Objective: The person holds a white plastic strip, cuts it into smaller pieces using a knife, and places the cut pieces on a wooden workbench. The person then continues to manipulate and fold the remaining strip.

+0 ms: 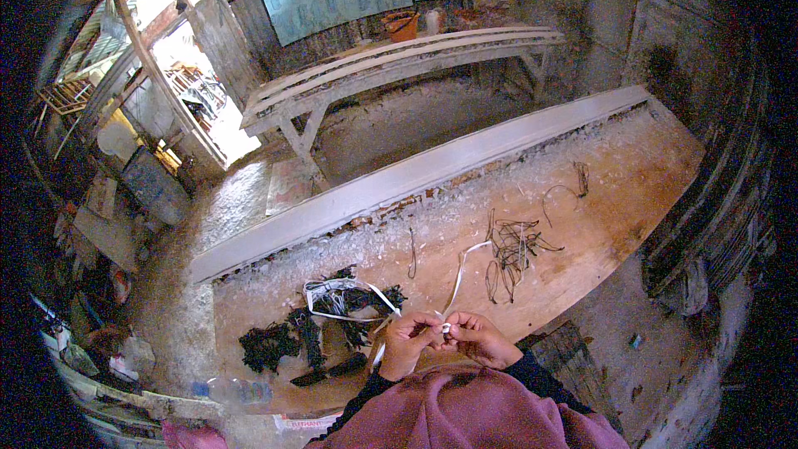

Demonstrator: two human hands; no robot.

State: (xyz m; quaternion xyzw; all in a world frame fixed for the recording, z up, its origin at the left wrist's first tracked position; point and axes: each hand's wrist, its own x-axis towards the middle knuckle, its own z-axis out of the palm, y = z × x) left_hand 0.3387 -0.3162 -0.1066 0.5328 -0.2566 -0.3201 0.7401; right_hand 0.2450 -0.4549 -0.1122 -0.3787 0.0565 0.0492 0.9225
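Observation:
My left hand (409, 342) and my right hand (477, 339) meet close to my body at the near edge of a wooden table (582, 233). Both pinch a narrow white strap (458, 276), which is bunched or folded between the fingertips. One length of it runs up and away over the table; another loops off to the left. Beside my left hand lie bundles of black cord-like strands (270, 347), and a dark knife-like object (329, 370) rests just nearer than them. Whether the strap is knotted is too small to tell.
Tangled thin dark cords (515, 248) lie right of the strap. A raised pale board (416, 187) borders the table's far side. Beyond stands a long bench (399, 50) with an orange bucket (401, 27). A clear plastic bottle (233, 389) lies at the near left.

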